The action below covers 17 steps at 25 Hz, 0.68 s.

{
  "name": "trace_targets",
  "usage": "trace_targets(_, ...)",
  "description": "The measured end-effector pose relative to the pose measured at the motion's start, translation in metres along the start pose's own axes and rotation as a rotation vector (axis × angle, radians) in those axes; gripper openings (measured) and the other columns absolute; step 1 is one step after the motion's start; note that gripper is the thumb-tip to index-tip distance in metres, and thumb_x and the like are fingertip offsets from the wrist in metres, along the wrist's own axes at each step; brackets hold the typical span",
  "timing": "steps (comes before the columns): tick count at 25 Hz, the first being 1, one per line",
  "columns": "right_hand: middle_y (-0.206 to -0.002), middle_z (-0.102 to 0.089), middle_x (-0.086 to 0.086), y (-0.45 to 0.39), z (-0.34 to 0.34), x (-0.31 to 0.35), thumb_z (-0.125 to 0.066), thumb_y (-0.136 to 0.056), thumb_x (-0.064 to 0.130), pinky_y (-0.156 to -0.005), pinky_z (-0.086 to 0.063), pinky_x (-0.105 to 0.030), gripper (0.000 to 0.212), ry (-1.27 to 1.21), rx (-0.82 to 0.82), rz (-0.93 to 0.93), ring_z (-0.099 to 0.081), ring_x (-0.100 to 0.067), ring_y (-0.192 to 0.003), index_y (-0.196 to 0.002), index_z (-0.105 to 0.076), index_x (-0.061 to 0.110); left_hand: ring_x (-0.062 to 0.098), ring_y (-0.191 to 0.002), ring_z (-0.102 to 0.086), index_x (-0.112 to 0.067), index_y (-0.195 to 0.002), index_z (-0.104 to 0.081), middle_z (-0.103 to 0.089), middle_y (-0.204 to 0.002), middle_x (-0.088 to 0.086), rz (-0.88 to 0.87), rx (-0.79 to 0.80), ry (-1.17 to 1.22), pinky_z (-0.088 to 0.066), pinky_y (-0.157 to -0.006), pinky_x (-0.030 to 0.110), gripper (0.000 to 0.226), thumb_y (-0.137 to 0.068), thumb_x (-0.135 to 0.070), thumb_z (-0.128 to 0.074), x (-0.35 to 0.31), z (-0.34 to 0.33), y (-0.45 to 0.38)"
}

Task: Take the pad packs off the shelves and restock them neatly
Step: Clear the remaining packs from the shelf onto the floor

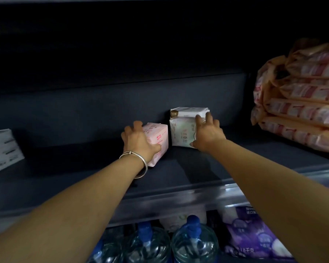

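Dark shelf [178,168], deep and dim, head view only. Left hand [139,141] curls over the pink pack [158,141], fingers on its top-left edge, thumb at the near face. Right hand [207,133] grips the white pack [182,130], fingertips hooked over its top right corner. Packs sit just beside each other, a narrow gap between, both standing upright, long axes running back into the shelf, printed faces forward. Best kept square: lift or slide each without tilting.

Orange packs [300,95] stacked off right.

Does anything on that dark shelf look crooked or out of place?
Slightly. The pink pack under the left hand sits turned at an angle, not squared with the white pack that the right hand holds.
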State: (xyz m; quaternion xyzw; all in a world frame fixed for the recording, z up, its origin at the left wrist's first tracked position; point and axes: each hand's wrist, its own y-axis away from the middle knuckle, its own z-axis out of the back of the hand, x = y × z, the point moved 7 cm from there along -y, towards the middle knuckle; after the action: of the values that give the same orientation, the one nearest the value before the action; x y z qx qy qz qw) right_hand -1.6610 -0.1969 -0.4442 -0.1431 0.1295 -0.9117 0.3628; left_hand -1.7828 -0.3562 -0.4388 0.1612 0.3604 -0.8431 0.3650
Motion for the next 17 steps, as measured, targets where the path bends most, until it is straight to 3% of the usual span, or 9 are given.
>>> trace_targets(3,-0.152,-0.004,-0.015,-0.007,-0.008,0.001,-0.065,-0.085,0.023,-0.103,-0.037,-0.041,0.084,-0.063,0.072,-0.055,-0.020,-0.036,-0.135,-0.147,-0.009,0.017,0.033,-0.125,-0.032,-0.011,-0.131,-0.034,-0.035,-0.131,0.015,0.001,-0.004,0.001,-0.037,-0.097,0.034,0.077,-0.068,-0.022,-0.078,0.002,-0.005,-0.002)
trace_targets(6,-0.143,-0.021,-0.015,-0.011,0.003,0.008,-0.063,-0.087,0.025,-0.094,-0.040,-0.036,0.063,-0.081,-0.055,-0.046,-0.031,-0.034,-0.125,-0.139,-0.031,0.009,0.032,-0.125,-0.032,-0.012,-0.131,-0.034,-0.035,-0.131,0.014,0.005,-0.009,0.001,-0.038,-0.096,0.035,0.078,-0.067,-0.023,-0.078,0.005,-0.008,-0.004)
trace_targets(8,-0.141,-0.022,-0.015,-0.014,0.013,0.011,-0.065,-0.086,0.026,-0.092,-0.040,-0.034,0.056,-0.124,-0.144,-0.042,-0.034,-0.035,-0.122,-0.132,-0.041,0.006,0.032,-0.125,-0.032,-0.012,-0.130,-0.034,-0.034,-0.131,0.014,0.012,-0.005,0.007,-0.038,-0.097,0.036,0.078,-0.067,-0.024,-0.078,0.007,-0.010,-0.006)
trace_targets(12,-0.141,-0.024,-0.015,-0.019,0.004,0.015,-0.074,-0.079,0.024,-0.096,-0.043,-0.042,0.074,-0.335,-0.050,-0.075,-0.035,-0.036,-0.126,-0.136,-0.029,0.011,0.033,-0.127,-0.031,-0.012,-0.134,-0.030,-0.033,-0.134,0.015,0.053,0.022,-0.005,-0.036,-0.100,0.036,0.082,-0.069,-0.028,-0.078,0.013,-0.013,-0.006)
trace_targets(17,-0.133,-0.035,-0.013,-0.002,0.005,0.034,-0.073,-0.078,0.034,-0.096,-0.042,-0.042,0.070,-0.192,-0.111,-0.023,-0.032,-0.032,-0.126,-0.132,-0.037,0.008,0.037,-0.123,-0.040,-0.009,-0.132,-0.030,-0.038,-0.132,0.018,0.126,0.067,-0.050,-0.041,-0.095,0.039,0.082,-0.069,-0.029,-0.078,0.015,-0.002,-0.005)
